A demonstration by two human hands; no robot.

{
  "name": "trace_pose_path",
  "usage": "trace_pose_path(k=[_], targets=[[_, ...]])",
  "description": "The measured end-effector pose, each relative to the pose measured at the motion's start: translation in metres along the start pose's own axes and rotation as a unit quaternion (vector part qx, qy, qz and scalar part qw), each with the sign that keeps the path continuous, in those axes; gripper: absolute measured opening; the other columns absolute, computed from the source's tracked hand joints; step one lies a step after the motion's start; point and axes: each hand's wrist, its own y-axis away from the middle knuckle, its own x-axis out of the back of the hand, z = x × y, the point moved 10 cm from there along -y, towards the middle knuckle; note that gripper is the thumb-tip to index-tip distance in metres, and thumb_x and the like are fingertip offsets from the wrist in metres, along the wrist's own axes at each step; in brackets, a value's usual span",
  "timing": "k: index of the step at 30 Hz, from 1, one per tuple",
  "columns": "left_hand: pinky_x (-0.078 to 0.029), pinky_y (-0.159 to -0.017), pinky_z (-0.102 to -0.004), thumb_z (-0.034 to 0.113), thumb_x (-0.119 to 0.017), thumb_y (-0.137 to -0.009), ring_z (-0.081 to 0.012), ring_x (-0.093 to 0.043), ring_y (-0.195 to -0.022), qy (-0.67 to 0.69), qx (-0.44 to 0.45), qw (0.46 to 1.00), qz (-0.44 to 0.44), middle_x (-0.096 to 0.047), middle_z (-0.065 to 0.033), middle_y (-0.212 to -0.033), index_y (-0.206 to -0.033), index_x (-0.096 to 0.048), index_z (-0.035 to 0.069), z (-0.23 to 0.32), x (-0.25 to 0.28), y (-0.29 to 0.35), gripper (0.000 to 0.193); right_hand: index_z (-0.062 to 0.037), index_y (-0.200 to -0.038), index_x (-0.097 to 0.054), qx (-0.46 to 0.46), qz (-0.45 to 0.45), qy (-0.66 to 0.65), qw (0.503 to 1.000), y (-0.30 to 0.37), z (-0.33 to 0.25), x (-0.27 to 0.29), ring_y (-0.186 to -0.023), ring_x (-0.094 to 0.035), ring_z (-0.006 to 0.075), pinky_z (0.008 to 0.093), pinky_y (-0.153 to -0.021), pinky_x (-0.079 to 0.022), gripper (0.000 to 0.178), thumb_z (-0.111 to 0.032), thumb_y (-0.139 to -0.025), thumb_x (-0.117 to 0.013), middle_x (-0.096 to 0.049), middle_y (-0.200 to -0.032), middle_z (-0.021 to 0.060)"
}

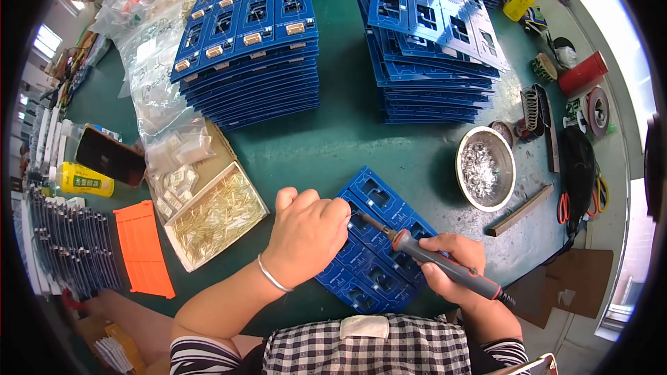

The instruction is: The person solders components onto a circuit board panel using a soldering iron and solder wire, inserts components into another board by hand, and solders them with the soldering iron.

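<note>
The left hand [309,236] is curled at the far-left edge of the rectangular blue printed-circuit panel [375,257]; whether its hidden fingertips pinch a part cannot be told. The right hand [451,264] grasps the grey-and-red, pen-shaped soldering iron [413,246], tip angled over the panel toward the left fingers. The panel lies askew on the dark green tabletop [299,153]. Judged light, stiff and easily scratched, it is best held by its outer edges, away from the tip. Lateral movement is limited by the pale, shallow box of brass-coloured pins [228,239] left of the panel and the round, pale bowl of silvery scraps [486,206] to its right. Tabletop separates the panel from two tall blue board stacks [250,83] beyond.
</note>
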Motion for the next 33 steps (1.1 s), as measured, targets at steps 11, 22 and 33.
trace_pose_path(k=[11,22,33], targets=[[-0.031,-0.075,-0.037,0.011,-0.065,-0.077,-0.0189,-0.049,-0.065,-0.002,0.003,1.0,-0.02,-0.057,0.0015,-0.067,-0.079,-0.056,0.014,0.0,-0.005,0.0,0.01,-0.0022,-0.094,-0.063,0.012,0.007,0.007,1.0,0.002,-0.001,0.0,-0.068,-0.067,0.026,0.0329,-0.062,-0.053,0.027,-0.016,-0.073,-0.071,-0.069,-0.085,0.014],[-0.041,-0.063,-0.0323,0.008,-0.069,-0.077,-0.0189,-0.053,-0.063,0.218,0.057,0.973,-0.045,-0.058,-0.0035,-0.068,-0.08,-0.064,0.009,0.003,0.028,0.025,0.005,-0.002,-0.098,-0.062,0.028,0.029,-0.087,0.995,0.016,-0.008,0.01,-0.067,-0.067,0.0223,0.0302,-0.063,-0.054,0.032,-0.023,-0.077,-0.074,-0.069,-0.085,0.0135],[-0.048,-0.056,-0.0322,0.007,-0.069,-0.079,-0.0239,-0.062,-0.065,0.347,0.079,0.934,-0.039,-0.06,-0.0074,-0.076,-0.087,-0.062,0.007,0.051,0.011,0.063,0.01,-0.0093,-0.096,-0.063,0.12,-0.001,-0.075,0.99,0.026,-0.047,-0.05,-0.062,-0.057,0.021,0.0293,-0.054,-0.045,0.034,0.007,-0.068,-0.074,-0.061,-0.075,0.006]])
